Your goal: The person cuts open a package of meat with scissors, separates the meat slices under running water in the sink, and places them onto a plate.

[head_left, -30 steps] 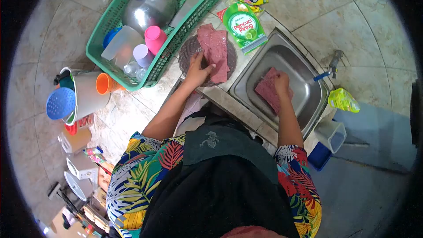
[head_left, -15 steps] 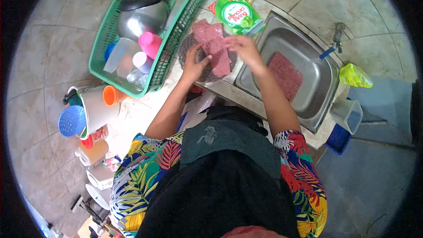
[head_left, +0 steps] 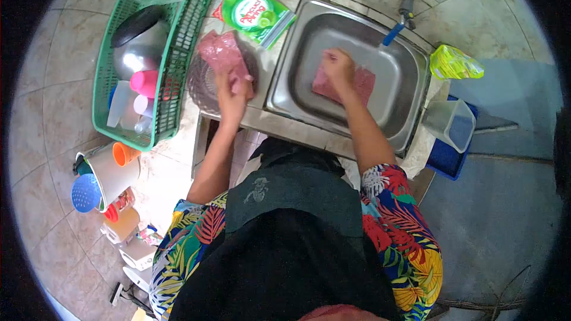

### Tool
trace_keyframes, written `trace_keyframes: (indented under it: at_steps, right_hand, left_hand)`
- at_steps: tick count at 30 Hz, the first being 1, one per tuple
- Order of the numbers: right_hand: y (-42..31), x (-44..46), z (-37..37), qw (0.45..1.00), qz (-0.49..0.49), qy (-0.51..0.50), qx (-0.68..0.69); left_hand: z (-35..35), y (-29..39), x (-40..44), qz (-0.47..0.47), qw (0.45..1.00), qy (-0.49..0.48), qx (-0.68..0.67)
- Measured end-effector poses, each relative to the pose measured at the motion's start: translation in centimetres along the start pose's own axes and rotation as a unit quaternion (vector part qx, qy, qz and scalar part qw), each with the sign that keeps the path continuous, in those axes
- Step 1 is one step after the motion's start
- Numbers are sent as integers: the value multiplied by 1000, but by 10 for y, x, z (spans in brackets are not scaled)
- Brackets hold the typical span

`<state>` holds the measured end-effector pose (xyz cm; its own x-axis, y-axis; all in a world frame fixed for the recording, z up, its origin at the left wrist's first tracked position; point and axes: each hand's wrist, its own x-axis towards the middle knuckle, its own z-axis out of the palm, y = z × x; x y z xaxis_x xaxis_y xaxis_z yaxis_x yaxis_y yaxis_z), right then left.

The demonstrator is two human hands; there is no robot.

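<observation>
My left hand (head_left: 233,96) reaches over the rim of a clear patterned bowl (head_left: 201,86) on the counter. Its fingers close on a floppy pinkish-red slab (head_left: 220,50) with a shiny, plastic-like surface; the kind is unclear. In the steel sink (head_left: 297,92), my right hand (head_left: 338,70) has its fingers curled at a lighter pink piece (head_left: 323,83), which seems pinched in them. Beside and partly under this piece lies another pinkish-red slab (head_left: 363,83) with a rough texture. The right hand and forearm hide part of both.
A green basket (head_left: 169,83) of dishes stands left of the bowl. Behind the bowl lies a green soap pouch (head_left: 256,15). A blue-handled tap (head_left: 395,31) overhangs the sink's back. At right are a yellow-green packet (head_left: 455,62) and a clear container (head_left: 452,120) by a blue tray (head_left: 447,163).
My right hand has moved from the bowl to the sink, where a lighter pink piece now shows. The left hand stays at the bowl, gripping a slab. The view has shifted to the right.
</observation>
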<state>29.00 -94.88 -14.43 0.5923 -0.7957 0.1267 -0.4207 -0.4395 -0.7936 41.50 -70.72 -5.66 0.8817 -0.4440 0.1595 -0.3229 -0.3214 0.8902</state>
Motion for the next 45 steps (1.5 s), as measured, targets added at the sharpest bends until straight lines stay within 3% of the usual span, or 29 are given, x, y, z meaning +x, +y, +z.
trace_keyframes:
  at_steps: [1, 2, 3, 5, 6, 7, 8, 9, 11, 14, 16, 18, 22, 24, 25, 27, 31, 33, 35, 37, 39, 41, 45]
  right_hand:
    - [38, 3, -21, 997, 16, 39, -68]
    - [82, 8, -38, 972, 122, -25, -198]
    - [122, 6, -51, 965, 169, 1, -200]
    - [168, -2, -60, 955, 216, 24, -202]
    - [179, -5, -62, 934, 356, 15, -34]
    - [192, -9, -62, 867, 480, 5, 135]
    - [212, -15, -53, 865, 483, 3, 135]
    - [234, -18, -40, 843, 509, 27, 175]
    - [233, -17, -41, 817, 534, 50, 214]
    - [210, -17, -56, 792, 523, -22, 314]
    - [187, -18, -68, 724, 534, -100, 424]
    - [168, -22, -76, 732, 503, -107, 447]
    - [182, -26, -65, 722, 450, -136, 509]
    - [171, -30, -65, 738, 426, -115, 510]
    - [155, -31, -68, 753, 405, -93, 510]
    - [132, -32, -70, 760, 409, -90, 498]
    - [104, -41, -66, 794, 424, -62, 431]
    - [85, -38, -82, 797, 407, -64, 441]
    - [65, -28, -108, 800, 426, -166, 388]
    - [66, -12, -130, 820, 427, -192, 331]
    - [82, 5, -146, 837, 423, -214, 273]
    - [93, 18, -153, 974, 125, -148, 116]
    - [71, 48, -162, 970, 16, -216, 107]
  left_hand:
    - [17, 3, -8, -100, 987, -77, -104]
    - [37, 8, -15, -25, 992, -99, -75]
    - [57, 11, -21, 50, 990, -120, -45]
    - [100, -5, -34, 44, 981, -189, -25]
    - [127, -30, -41, -65, 968, -236, -47]
    - [150, -47, -48, -174, 941, -280, -68]
    - [157, -22, -44, -329, 884, -313, -113]
    - [168, -13, -47, -331, 883, -313, -111]
    - [188, -6, -52, -403, 832, -345, -161]
    - [208, -13, -64, -438, 820, -327, -169]
    - [216, -13, -69, -454, 815, -316, -173]
    - [215, -9, -78, -516, 775, -241, -274]
    - [230, -26, -95, -573, 760, -164, -258]
    - [232, -29, -95, -568, 680, -211, -412]
    - [237, -33, -95, -567, 680, -208, -415]
    - [251, -41, -96, -505, 598, -160, -602]
    - [258, -31, -81, -512, 601, -134, -600]
    - [258, -41, -68, -552, 564, -154, -595]
    - [256, -48, -48, -556, 564, -168, -587]
    - [249, -50, -33, -559, 566, -182, -578]
    - [243, -45, -18, -541, 615, -200, -537]
    - [239, -47, -7, -559, 594, -199, -543]
    - [229, -41, 4, -543, 570, -222, -575]
